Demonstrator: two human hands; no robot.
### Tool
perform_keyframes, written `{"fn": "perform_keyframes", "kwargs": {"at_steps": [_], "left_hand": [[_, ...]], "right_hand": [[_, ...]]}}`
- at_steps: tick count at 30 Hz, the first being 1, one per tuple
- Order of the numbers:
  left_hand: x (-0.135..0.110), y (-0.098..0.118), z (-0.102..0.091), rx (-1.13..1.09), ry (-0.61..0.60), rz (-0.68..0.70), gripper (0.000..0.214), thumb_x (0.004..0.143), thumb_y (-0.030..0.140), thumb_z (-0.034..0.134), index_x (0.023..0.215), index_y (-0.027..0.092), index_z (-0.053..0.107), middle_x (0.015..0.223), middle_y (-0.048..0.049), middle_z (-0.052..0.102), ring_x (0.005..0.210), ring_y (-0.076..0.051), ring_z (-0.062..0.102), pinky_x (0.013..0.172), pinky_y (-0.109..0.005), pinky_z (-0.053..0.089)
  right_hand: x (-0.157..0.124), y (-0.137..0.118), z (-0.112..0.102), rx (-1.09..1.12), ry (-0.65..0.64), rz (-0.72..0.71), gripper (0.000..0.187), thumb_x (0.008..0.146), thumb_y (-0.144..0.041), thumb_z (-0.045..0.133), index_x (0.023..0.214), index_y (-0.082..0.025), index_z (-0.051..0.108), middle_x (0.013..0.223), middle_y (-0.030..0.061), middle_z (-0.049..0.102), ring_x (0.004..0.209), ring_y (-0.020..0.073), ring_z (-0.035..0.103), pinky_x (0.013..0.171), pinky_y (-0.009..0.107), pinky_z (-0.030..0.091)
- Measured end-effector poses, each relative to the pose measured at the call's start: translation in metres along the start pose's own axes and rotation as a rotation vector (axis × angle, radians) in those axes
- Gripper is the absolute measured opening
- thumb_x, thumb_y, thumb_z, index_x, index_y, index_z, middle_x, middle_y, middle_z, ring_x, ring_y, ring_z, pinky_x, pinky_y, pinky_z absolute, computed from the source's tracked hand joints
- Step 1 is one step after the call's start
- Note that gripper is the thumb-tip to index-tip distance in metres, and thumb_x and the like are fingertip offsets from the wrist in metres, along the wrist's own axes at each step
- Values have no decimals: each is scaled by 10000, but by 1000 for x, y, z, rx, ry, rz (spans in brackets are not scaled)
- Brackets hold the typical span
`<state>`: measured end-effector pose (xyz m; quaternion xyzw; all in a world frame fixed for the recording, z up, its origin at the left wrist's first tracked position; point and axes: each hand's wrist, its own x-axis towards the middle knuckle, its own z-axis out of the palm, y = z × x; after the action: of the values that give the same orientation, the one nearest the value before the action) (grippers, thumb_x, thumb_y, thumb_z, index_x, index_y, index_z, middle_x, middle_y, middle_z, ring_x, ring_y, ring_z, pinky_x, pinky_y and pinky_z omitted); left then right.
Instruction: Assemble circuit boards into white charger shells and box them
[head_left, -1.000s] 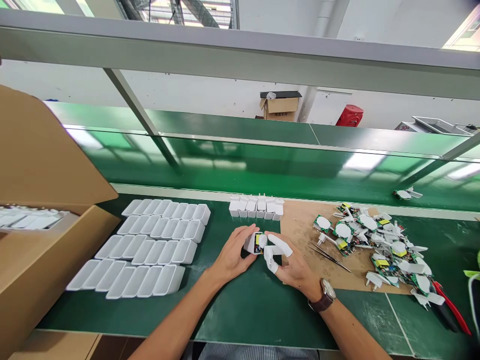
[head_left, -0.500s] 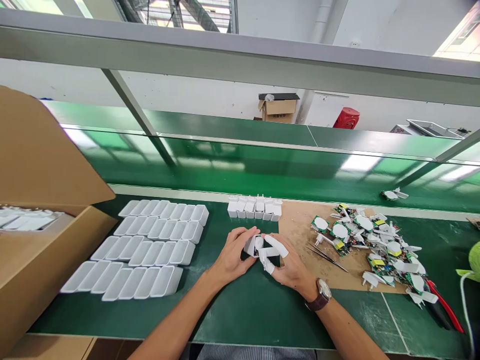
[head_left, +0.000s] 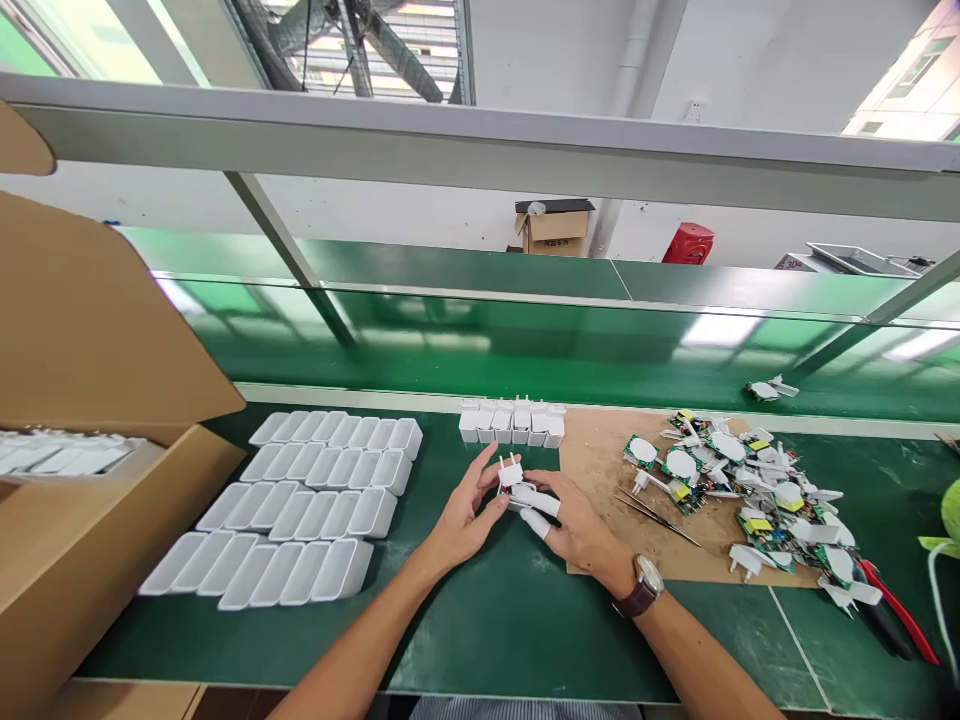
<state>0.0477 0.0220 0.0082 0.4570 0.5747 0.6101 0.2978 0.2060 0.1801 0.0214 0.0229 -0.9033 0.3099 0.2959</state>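
Observation:
Both hands hold one white charger plug (head_left: 511,476) over the green mat, its two metal pins pointing up. My left hand (head_left: 465,510) grips its left side with curled fingers. My right hand (head_left: 571,520), with white finger cots on thumb and forefinger, pinches its right side. A brown-strapped watch sits on my right wrist. Just behind the hands stands a short row of finished white plugs (head_left: 512,421).
Rows of empty white housings (head_left: 315,490) lie at the left. An open cardboard box (head_left: 82,520) stands beyond them. At the right a brown board (head_left: 600,450) carries a pile of circuit boards with plug caps (head_left: 750,485), tweezers (head_left: 656,512) and red-handled cutters (head_left: 900,620).
The plug has been turned in my hands: its open end with the board showed before, and now its pins point up. The camera tilted slightly upward.

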Motion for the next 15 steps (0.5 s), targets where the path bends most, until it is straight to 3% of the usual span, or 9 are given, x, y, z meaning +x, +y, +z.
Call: {"fn": "perform_keyframes", "kwargs": {"at_steps": [6,10,15], "left_hand": [[-3,9,1,190,-37,48,878,1048,347,541,1664,290,-81,1638,-187,423,1515,-275,435,1257,-594,315],[-4,8,5,230,-22,100,920,1039,360,564,1659,287,-110,1658,-172,396,1569,-272,335,1283,-591,266],[-3,2,7,273,-12,104,849,1068,348,505,1658,313,-104,1646,-154,425,1572,-261,329,1280,-593,272]], "right_hand": [[-1,0,0,-75,12,-72,452,1022,-172,557,1466,-255,522,1229,137,689,1078,259,714,882,414,660],[2,-2,1,-45,91,-33,410,990,-136,558,1381,-258,575,1232,126,679,1078,250,707,889,391,650],[2,1,7,-154,40,13,281,930,-119,590,1188,-216,648,1085,118,696,853,241,719,696,352,650]]}}
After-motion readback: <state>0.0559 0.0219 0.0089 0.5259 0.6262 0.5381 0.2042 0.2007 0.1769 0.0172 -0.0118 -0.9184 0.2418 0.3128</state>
